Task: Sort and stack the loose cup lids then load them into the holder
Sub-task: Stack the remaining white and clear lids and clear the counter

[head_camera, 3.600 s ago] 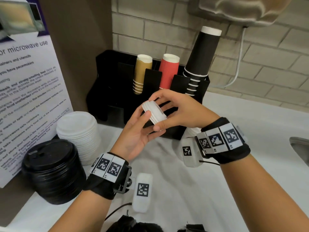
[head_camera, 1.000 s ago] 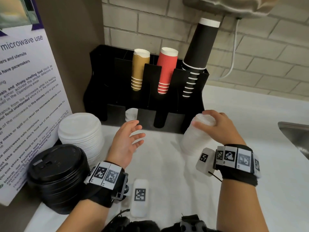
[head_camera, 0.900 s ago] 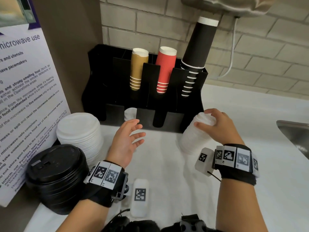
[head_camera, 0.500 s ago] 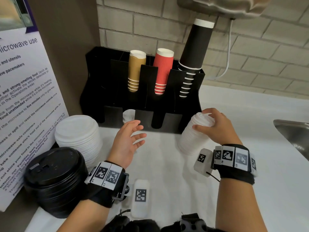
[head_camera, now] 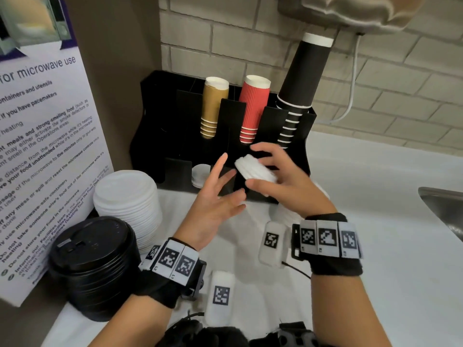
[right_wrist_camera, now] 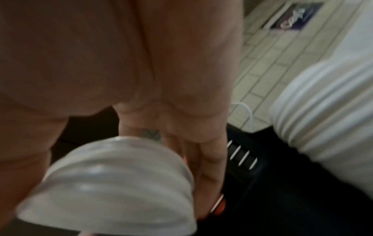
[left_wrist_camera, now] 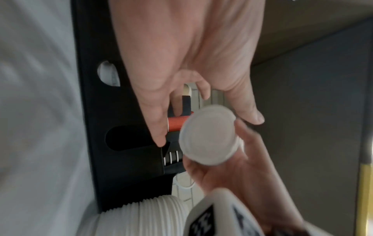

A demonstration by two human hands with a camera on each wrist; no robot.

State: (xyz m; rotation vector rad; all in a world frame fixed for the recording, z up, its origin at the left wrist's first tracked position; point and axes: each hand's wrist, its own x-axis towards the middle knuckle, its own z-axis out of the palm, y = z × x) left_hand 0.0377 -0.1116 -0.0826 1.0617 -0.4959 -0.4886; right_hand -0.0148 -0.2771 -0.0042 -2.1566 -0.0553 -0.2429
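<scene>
Holding small lid stack (head_camera: 255, 170) — right hand (head_camera: 283, 179), seemingly.

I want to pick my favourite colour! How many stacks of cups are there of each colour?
Gold cups: 1 stack
Red cups: 1 stack
Black cups: 1 stack
Total: 3 stacks
</scene>
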